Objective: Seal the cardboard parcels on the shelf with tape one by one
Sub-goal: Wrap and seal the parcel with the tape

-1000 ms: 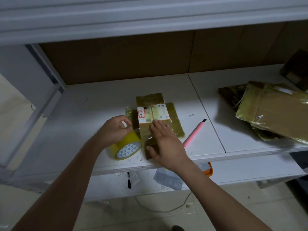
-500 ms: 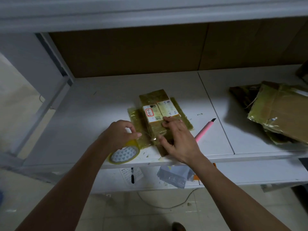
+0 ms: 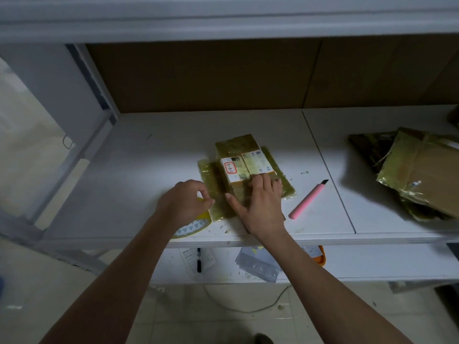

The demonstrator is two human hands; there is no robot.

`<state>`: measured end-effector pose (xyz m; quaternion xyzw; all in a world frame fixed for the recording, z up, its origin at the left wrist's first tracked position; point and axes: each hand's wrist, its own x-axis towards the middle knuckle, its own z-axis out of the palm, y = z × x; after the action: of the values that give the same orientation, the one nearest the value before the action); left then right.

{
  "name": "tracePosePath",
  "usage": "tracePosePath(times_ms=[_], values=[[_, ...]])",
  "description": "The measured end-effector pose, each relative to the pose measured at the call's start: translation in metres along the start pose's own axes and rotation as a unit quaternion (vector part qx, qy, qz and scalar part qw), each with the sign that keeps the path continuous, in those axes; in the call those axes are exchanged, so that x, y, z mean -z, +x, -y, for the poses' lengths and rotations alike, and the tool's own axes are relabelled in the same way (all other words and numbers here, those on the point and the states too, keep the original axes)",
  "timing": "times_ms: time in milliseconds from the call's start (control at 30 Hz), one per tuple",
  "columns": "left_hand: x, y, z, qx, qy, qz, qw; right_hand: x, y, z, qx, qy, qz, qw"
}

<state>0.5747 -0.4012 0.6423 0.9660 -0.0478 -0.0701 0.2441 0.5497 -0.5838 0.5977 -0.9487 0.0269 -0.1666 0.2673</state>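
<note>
Two hands are busy on the white shelf [image 3: 149, 194], and I watch them from far away. My right hand [image 3: 260, 207] lies flat on the small parcel [image 3: 244, 165], its fingers straight and close together, the thumb stuck out, pressing down on the top. That parcel sits in the middle of the shelf, on top of a flat taped piece [image 3: 211, 187]. My left hand [image 3: 182, 202] is at 9 o'clock from the parcel; its fingers curl over the yellow tape roll [image 3: 196, 224] and the fingertips seem to pinch something thin, maybe the tape end, but I cannot tell for sure. I think this parcel is nearly done, since shiny tape already wraps most of it. At 3 o'clock, well apart, lies a pile of bigger parcels [image 3: 422, 175] that look taped too, though I cannot say if they are finished. A pink knife [image 3: 308, 199] lies near my right hand at 3 o'clock. My hand hides the near end of the parcel, the label is too small to read, and the big pile is cut off by the edge
</note>
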Motion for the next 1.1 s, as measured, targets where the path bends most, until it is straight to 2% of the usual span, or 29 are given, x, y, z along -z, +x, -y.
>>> tracePosePath(times_ms=[200,300,333,400,467,500,533,600,633,700,800,867,933,967,1033,1100], values=[[-0.003,0.003,0.004,0.002,0.002,-0.034,0.999,0.006,0.002,0.001,-0.007,0.030,0.028,0.999],[-0.005,0.006,0.007,0.004,0.007,-0.040,0.999,0.024,0.005,-0.007,0.006,0.152,0.051,0.987],[-0.005,0.007,0.007,0.003,0.005,-0.037,0.999,0.032,0.003,-0.012,0.027,0.188,0.033,0.981],[-0.005,0.010,0.009,-0.001,0.004,-0.031,1.000,0.048,-0.001,-0.028,0.057,0.205,-0.058,0.975],[-0.004,0.010,0.011,-0.001,0.003,-0.026,1.000,0.062,-0.002,-0.050,0.016,0.153,-0.120,0.981],[-0.004,0.010,0.011,0.000,0.002,-0.025,1.000,0.068,0.001,-0.062,-0.030,0.099,-0.105,0.989],[-0.004,0.011,0.011,0.002,0.001,-0.025,1.000,0.072,0.005,-0.074,-0.083,0.024,-0.055,0.995],[-0.004,0.011,0.009,0.008,-0.001,-0.027,1.000,0.077,0.010,-0.094,-0.155,-0.147,0.074,0.974],[-0.004,0.011,0.009,0.011,-0.001,-0.027,1.000,0.077,0.010,-0.100,-0.159,-0.212,0.110,0.958],[-0.004,0.011,0.009,0.014,-0.003,-0.025,1.000,0.074,0.010,-0.104,-0.111,-0.299,0.130,0.939],[-0.003,0.010,0.012,0.006,-0.021,-0.021,1.000,0.071,0.009,-0.106,-0.023,-0.347,0.115,0.930],[-0.002,0.009,0.014,0.002,-0.042,-0.017,0.999,0.072,0.009,-0.108,-0.007,-0.352,0.113,0.929],[-0.001,0.008,0.015,0.006,-0.047,-0.014,0.999,0.073,0.006,-0.104,-0.018,-0.330,0.087,0.940],[-0.002,0.008,0.015,0.009,-0.048,-0.014,0.999,0.075,0.005,-0.100,-0.023,-0.300,0.050,0.952],[-0.002,0.007,0.015,0.011,-0.048,-0.017,0.999,0.080,0.003,-0.085,-0.034,-0.199,-0.044,0.978],[-0.002,0.007,0.014,0.006,-0.039,-0.018,0.999,0.083,0.002,-0.067,-0.003,-0.092,-0.119,0.989]])
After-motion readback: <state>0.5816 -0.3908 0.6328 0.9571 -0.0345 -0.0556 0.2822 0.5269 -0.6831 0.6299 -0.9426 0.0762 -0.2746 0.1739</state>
